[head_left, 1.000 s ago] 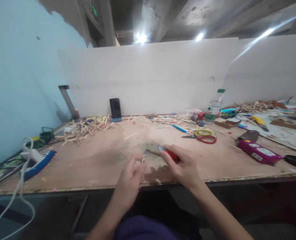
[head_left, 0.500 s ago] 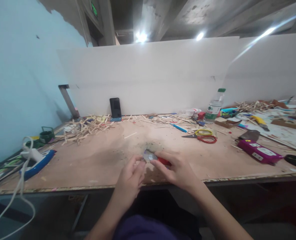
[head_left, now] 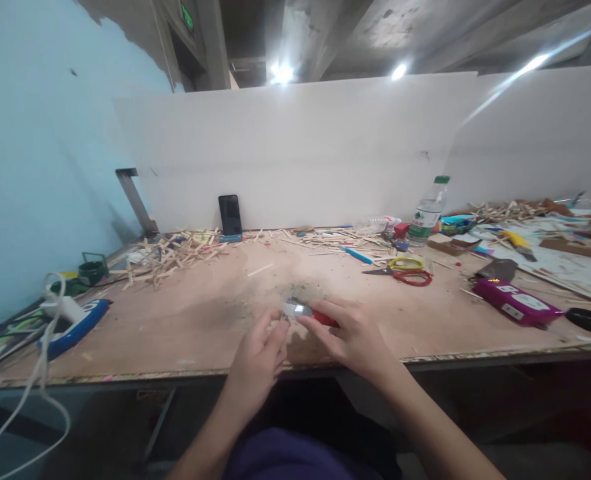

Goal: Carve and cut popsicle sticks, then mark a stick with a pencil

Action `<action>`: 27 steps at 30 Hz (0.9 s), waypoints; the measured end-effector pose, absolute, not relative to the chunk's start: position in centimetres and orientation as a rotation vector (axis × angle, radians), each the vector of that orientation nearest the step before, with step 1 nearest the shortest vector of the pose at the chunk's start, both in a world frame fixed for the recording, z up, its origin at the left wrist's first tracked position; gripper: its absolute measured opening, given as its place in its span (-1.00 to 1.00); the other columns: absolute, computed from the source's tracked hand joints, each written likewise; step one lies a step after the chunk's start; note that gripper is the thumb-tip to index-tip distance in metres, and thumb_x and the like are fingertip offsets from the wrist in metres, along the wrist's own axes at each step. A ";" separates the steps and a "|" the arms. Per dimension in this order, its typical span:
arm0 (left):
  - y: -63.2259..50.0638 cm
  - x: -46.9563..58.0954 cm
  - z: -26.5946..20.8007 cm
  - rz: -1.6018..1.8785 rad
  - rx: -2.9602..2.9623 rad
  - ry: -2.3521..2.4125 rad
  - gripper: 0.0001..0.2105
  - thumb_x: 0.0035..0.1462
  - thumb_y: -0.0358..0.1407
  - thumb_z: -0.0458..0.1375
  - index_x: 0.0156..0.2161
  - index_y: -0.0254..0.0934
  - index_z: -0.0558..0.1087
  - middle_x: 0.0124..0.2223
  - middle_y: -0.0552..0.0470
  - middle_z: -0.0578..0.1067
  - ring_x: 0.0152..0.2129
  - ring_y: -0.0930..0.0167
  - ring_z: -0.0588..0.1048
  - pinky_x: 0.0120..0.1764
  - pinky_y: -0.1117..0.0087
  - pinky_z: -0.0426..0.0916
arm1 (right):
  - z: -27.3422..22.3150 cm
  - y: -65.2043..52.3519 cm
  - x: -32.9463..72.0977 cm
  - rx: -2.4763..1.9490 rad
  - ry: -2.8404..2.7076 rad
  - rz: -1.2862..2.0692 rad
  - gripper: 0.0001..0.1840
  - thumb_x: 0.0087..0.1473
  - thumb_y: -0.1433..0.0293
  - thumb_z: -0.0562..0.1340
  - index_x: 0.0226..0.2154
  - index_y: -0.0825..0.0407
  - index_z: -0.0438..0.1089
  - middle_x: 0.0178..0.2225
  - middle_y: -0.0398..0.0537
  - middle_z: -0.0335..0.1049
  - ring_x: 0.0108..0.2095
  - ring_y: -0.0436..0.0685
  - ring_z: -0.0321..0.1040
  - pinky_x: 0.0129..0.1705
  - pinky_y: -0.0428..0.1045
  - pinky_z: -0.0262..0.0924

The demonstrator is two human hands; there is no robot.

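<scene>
My right hand (head_left: 352, 337) is wrapped round a red-handled tool (head_left: 302, 311) with a wide, shiny metal head. The head points left, and its exact kind is hard to make out. My left hand (head_left: 261, 343) is closed in a pinch at the tip of that metal head. Whatever sits between its fingers is too small and too hidden to name. Both hands are close together just above the front part of the wooden table (head_left: 175, 333), over a darkened patch.
Scissors (head_left: 400, 271), a blue pen-like tool (head_left: 358, 255) and a water bottle (head_left: 425, 217) lie or stand back right. A purple pouch-like object (head_left: 518, 303) is at right. Wooden sticks (head_left: 175, 253) and a phone (head_left: 230, 215) are at back left; a power strip (head_left: 78, 327) is at left.
The metal head has turned slightly and now catches more light. Both hands stay in nearly the same place, with my right hand shifted very slightly left.
</scene>
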State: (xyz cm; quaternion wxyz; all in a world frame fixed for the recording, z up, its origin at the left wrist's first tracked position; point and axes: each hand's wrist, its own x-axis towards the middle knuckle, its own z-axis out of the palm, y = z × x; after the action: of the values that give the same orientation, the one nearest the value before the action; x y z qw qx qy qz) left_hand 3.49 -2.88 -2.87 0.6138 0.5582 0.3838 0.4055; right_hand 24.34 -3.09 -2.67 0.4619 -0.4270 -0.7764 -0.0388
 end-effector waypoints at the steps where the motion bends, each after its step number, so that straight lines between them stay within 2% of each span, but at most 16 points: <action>1: -2.9 3.5 -2.9 0.936 1.286 0.887 -0.69 0.52 -0.06 0.21 -0.01 -0.32 0.48 -0.43 0.25 0.34 -0.69 0.65 0.14 -0.68 0.60 0.06 | -2.7 -3.1 24.4 -1.049 -1.904 -0.100 -0.70 0.49 0.15 0.30 -0.15 0.05 0.52 -0.35 -0.19 0.48 -0.45 -0.02 0.40 -0.36 -0.05 0.43; 5: -2.9 3.5 -2.8 0.937 1.283 0.895 -0.70 0.51 -0.06 0.21 -0.02 -0.32 0.48 -0.44 0.25 0.34 -0.70 0.65 0.13 -0.69 0.61 0.05 | -2.9 -2.9 24.7 -1.054 -1.856 -0.103 -0.72 0.49 0.18 0.31 -0.18 0.05 0.51 -0.35 -0.19 0.48 -0.45 -0.02 0.41 -0.36 -0.05 0.43; 10: -3.1 3.4 -2.6 0.946 1.282 0.892 -0.70 0.51 -0.07 0.21 -0.01 -0.32 0.48 -0.43 0.25 0.34 -0.69 0.64 0.15 -0.68 0.61 0.07 | -3.0 -2.9 25.2 -1.026 -1.781 -0.101 -0.76 0.49 0.21 0.31 -0.12 0.05 0.52 -0.29 -0.15 0.51 -0.40 0.01 0.45 -0.31 -0.03 0.47; 16: -3.4 3.5 -2.6 0.966 1.271 0.888 -0.67 0.52 -0.03 0.19 -0.02 -0.32 0.48 -0.45 0.26 0.30 -0.70 0.65 0.12 -0.69 0.60 0.02 | -2.9 -3.2 24.7 -0.982 -1.852 -0.066 -0.74 0.49 0.19 0.31 -0.11 0.06 0.52 -0.32 -0.17 0.50 -0.44 -0.01 0.42 -0.36 -0.05 0.44; 27: -3.3 3.5 -2.8 0.976 1.285 0.834 -0.68 0.52 -0.04 0.19 -0.02 -0.32 0.49 -0.46 0.27 0.31 -0.71 0.65 0.13 -0.69 0.60 0.04 | -2.3 -3.6 24.4 -1.039 -1.931 -0.033 -0.71 0.49 0.20 0.31 -0.22 0.05 0.50 -0.39 -0.22 0.45 -0.46 -0.02 0.40 -0.36 -0.05 0.43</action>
State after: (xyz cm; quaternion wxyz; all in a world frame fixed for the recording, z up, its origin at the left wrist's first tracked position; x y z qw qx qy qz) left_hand 3.45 -3.25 -2.84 0.6152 0.5577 0.3622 0.4234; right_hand 24.45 -3.56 -2.30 0.4566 -0.4215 -0.7834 -0.0133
